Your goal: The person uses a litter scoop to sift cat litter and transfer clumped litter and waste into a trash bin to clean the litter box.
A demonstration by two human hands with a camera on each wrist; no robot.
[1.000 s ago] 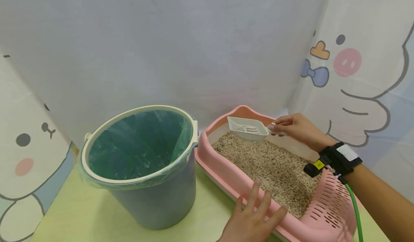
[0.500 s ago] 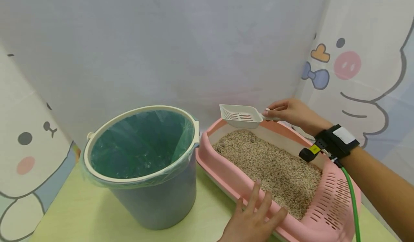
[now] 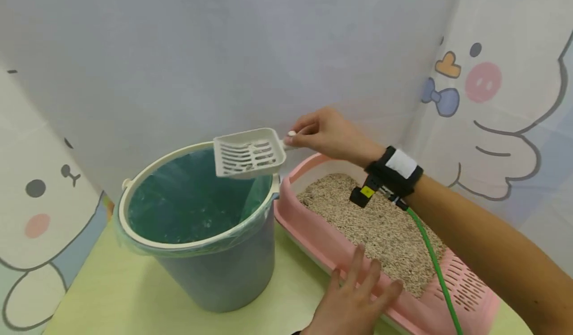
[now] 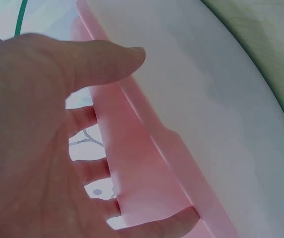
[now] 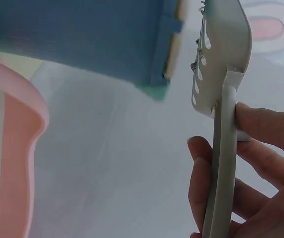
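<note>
Scoop, a white slotted litter scoop, hangs tilted over the near-right rim of the bucket, its handle pinched between the thumb and curled fingers of the right hand. The grip sits far back on a thin handle, as the right wrist view shows, so a small twist of the wrist could roll the blade and drop whatever clings to the slots outside the liner. The blade lies only partly over the bucket, close to the gap between bucket and litter box; anything tipped out too soon could land in that gap or on the green tabletop. Whether the scoop carries much cannot be told; a few specks show at the slots. The green bag liner is folded over the rim, and a knock from the scoop could drag it inward. Left hand rests with straight, spread fingers on the pink near rim of the litter box; leaning hard there could tilt the box and spill the pellet litter. A green cable from the wristband trails over the litter and might snag.
</note>
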